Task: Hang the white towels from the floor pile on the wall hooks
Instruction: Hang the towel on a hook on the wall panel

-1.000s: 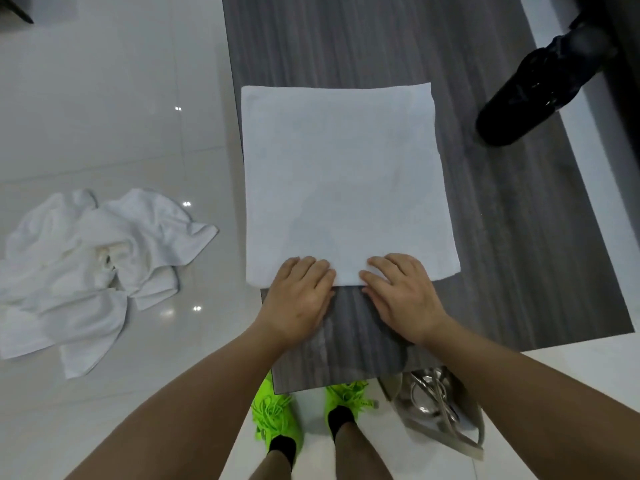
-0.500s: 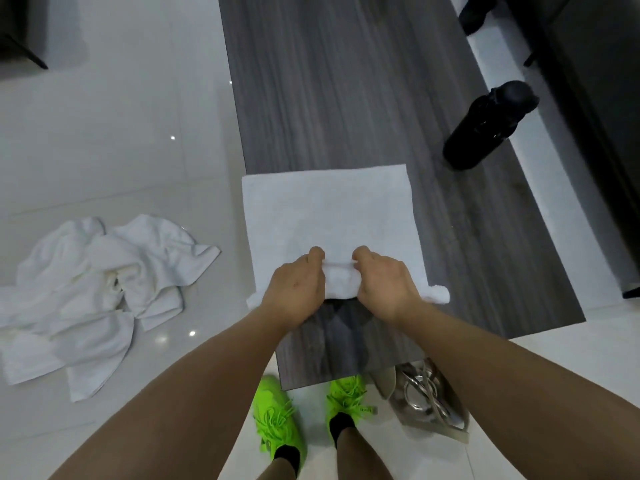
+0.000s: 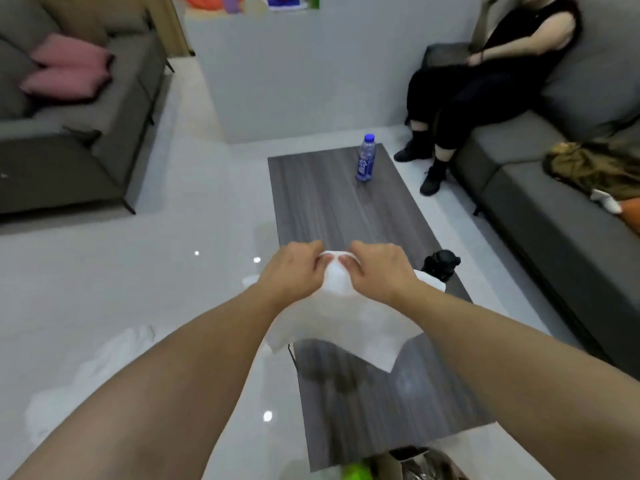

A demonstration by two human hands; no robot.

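Observation:
A folded white towel hangs in the air above the near half of the dark wood coffee table. My left hand and my right hand grip its top edge side by side, fingers curled round the cloth. The towel's lower corners droop toward the tabletop. On the pale floor at the lower left lies the pile of white towels, blurred and partly hidden by my left forearm. No wall hooks are in view.
A blue water bottle stands at the table's far end and a black bottle at its right edge. A person in black sits on the grey sofa at right. Another sofa with pink cushions stands at left.
The towel lay flat on the table; both hands gathered its near edge and lifted it off the top. The view has tilted up from the table toward the room.

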